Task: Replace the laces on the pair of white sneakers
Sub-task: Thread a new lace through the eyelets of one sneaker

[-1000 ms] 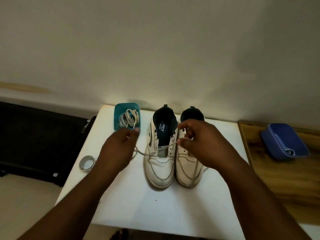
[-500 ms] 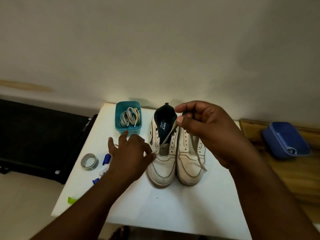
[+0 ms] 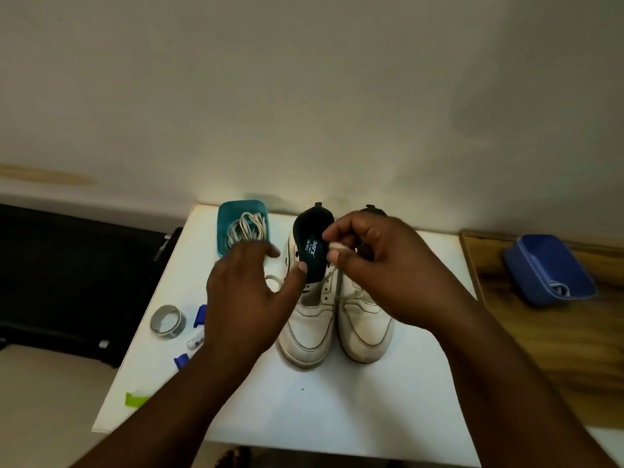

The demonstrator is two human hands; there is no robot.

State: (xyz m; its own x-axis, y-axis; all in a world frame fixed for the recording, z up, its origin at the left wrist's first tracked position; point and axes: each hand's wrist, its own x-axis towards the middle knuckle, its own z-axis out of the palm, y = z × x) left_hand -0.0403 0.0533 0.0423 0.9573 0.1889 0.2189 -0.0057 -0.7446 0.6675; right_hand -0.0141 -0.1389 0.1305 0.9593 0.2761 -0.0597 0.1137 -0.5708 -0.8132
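- Pinching a lace (image 3: 336, 280) between thumb and forefinger, our right hand (image 3: 378, 265) holds it raised above the two white sneakers (image 3: 334, 319), which stand side by side mid-table (image 3: 337, 407).
- Our left hand (image 3: 246, 295) hovers just left of the sneakers, fingers loosely spread and gripping nothing, thumb touching the dark tongue (image 3: 312, 251).
- We judge the job early: both sneakers look mostly unlaced, only this lace threaded low.
- Behind and left of the sneakers, a teal tray (image 3: 224, 231) holds coiled laces (image 3: 246, 229); whether old or new, we cannot tell.
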